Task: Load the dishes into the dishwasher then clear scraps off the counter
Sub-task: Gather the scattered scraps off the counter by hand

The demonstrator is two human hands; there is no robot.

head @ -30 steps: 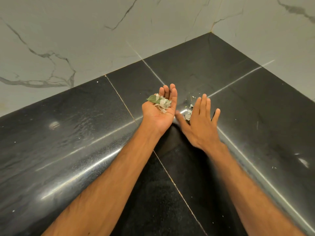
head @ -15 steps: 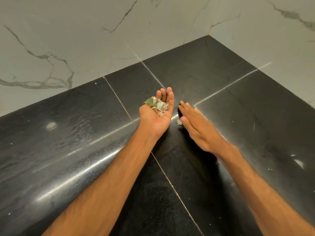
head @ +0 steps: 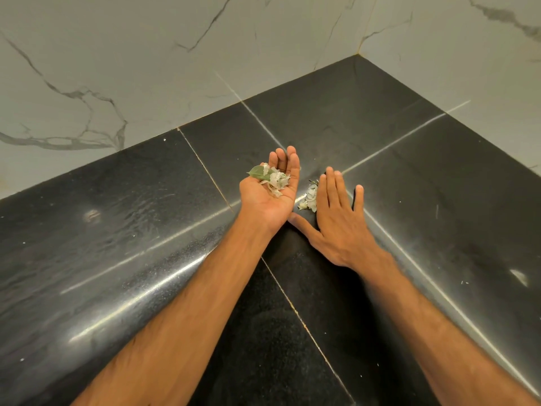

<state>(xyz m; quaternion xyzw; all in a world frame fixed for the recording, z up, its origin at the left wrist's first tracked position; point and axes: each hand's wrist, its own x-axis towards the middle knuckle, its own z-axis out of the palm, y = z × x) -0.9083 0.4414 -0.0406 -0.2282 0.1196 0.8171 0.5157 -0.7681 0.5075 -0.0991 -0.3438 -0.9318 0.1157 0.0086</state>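
Pale scraps (head: 276, 180) on slack upturned left hand (head: 270, 202), loose scraps (head: 310, 200) beside flat right fingers (head: 329, 191)

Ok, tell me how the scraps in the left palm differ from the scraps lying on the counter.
The palm scraps sit in the cupped, upturned left hand; the counter scraps lie on the black counter beside the flat right hand. The palm scraps include a green leaf; the counter scraps look almost all pale. Both are mostly whitish, papery flakes.
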